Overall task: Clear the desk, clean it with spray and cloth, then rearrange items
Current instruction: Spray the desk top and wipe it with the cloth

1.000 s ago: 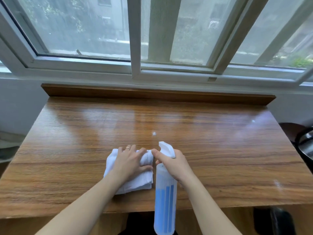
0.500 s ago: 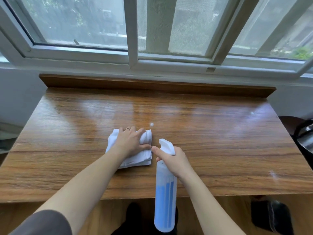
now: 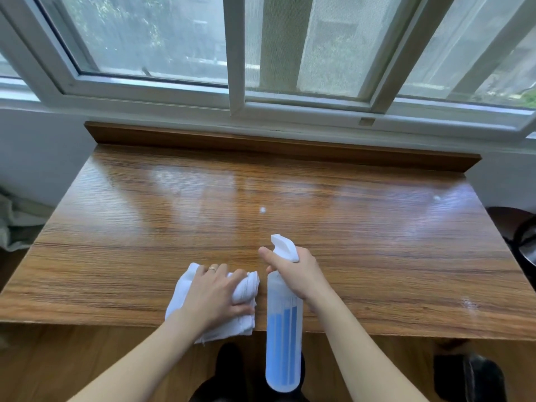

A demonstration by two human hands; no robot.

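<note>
The cloth was found at the desk's six o'clock edge, a near corner hanging just over it. It was gripped by the left hand, whose fingers were curled over a bunched fold while the thumb pressed the lower layers; a ring was seen on one finger. Half a second before, the cloth had been held farther in from the near edge, so it had been drawn back toward six o'clock.

The bottle was grasped at its neck by the right hand, just at three o'clock of the cloth and not touching it. The forefinger was stretched out toward ten o'clock below the white nozzle, which was aimed at twelve o'clock. The bottle's blue-striped body was hung past the near edge, much as it had been earlier. The forefinger had been lifted farther from the cloth than before.

A white speck was left on the wood at twelve o'clock of the nozzle, and a wet smear at three o'clock near the edge.
</note>
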